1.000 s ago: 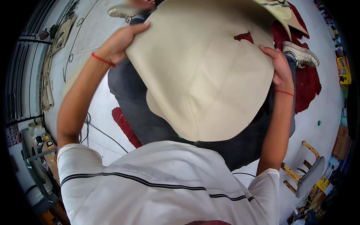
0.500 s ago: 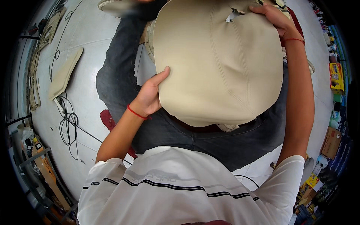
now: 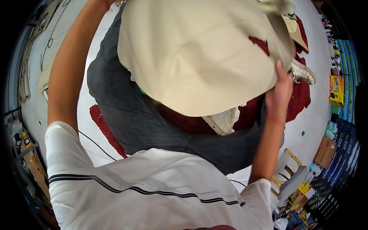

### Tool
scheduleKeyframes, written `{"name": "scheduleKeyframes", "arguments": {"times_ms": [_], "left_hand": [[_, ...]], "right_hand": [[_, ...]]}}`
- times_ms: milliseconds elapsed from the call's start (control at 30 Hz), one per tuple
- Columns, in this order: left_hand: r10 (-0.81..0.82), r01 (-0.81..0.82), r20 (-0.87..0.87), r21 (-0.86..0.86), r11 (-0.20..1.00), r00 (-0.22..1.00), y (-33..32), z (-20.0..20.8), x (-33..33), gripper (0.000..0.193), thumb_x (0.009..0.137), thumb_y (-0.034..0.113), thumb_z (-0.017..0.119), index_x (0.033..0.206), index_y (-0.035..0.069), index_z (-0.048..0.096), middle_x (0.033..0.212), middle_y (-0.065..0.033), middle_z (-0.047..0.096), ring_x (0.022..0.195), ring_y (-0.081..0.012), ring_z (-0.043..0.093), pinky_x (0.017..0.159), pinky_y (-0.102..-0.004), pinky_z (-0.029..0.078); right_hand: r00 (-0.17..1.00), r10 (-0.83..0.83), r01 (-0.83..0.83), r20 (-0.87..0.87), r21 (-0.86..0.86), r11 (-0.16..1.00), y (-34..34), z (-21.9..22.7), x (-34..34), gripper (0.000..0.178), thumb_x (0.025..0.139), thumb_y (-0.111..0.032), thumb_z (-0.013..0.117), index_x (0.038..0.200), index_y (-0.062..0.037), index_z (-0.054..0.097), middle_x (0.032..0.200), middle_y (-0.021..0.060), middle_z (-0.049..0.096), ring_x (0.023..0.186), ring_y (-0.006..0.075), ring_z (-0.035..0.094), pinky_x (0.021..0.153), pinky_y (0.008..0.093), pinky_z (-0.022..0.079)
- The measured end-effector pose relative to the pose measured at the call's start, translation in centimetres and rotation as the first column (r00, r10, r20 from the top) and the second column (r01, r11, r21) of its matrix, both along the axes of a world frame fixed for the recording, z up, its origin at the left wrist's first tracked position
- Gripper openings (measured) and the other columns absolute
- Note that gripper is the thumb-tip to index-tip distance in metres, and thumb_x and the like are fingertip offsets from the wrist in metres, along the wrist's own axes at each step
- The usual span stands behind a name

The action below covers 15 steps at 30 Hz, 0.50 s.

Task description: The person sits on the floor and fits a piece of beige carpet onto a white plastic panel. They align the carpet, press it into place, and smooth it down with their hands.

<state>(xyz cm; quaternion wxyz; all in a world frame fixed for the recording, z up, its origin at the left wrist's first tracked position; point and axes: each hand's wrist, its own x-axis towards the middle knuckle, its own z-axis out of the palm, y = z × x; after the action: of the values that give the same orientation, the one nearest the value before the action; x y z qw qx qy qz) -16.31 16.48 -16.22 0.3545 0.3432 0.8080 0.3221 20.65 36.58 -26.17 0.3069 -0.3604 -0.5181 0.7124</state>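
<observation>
A beige stitched leather cover [image 3: 184, 57] with a torn-looking hole near its right side spreads over my lap and legs. My right hand [image 3: 280, 94] pinches its right edge, thumb on top and fingers hidden underneath. At the upper left, my left hand [image 3: 111, 2] is mostly cut off by the frame's top edge, so its fingers do not show. Below the cover's near edge a rough greyish-beige piece [image 3: 224, 122] pokes out over dark red cloth.
The dark red cloth [image 3: 297, 99] lies on the pale tiled floor around my legs. A shoe [image 3: 303, 73] rests at the right. Along the right stand a yellow box [image 3: 336, 90], a cardboard box [image 3: 325, 151] and a small stool [image 3: 291, 180]. A black cable [image 3: 97, 143] runs at the left.
The cover has turned and shifted left, and its hole now sits lower. My left hand went up to the top edge; my right hand came down along the right side.
</observation>
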Motion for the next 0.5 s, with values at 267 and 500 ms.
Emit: {"name": "scheduleKeyframes", "arguments": {"times_ms": [267, 500], "left_hand": [[-0.627, 0.583, -0.497, -0.264, 0.768, 0.6, 16.1, -1.7, -2.9, 0.042, 0.094, 0.047, 0.074, 0.104, 0.007, 0.08, 0.087, -0.0011, 0.076, 0.081, -0.0147, 0.066, 0.077, -0.0344, 0.053], [-0.703, 0.549, -0.601, -0.465, 0.695, 0.38, 20.2, -2.8, -0.4, 0.054, 0.094, 0.052, 0.062, 0.121, 0.007, 0.075, 0.116, -0.0144, 0.075, 0.107, -0.0288, 0.07, 0.095, -0.043, 0.053]], "right_hand": [[0.96, -0.092, 0.141, -0.266, 0.172, 0.975, -18.9, -2.4, 6.0, 0.061, 0.094, 0.002, 0.059, 0.152, 0.0042, 0.04, 0.151, 0.018, 0.05, 0.136, 0.0289, 0.052, 0.116, 0.0428, 0.041], [0.973, 0.2, -0.137, -0.113, 0.414, 0.9, -16.4, -2.9, 5.2, 0.066, 0.093, 0.001, 0.063, 0.153, 0.0066, 0.036, 0.153, 0.0178, 0.045, 0.139, 0.0255, 0.047, 0.116, 0.0375, 0.037]]}}
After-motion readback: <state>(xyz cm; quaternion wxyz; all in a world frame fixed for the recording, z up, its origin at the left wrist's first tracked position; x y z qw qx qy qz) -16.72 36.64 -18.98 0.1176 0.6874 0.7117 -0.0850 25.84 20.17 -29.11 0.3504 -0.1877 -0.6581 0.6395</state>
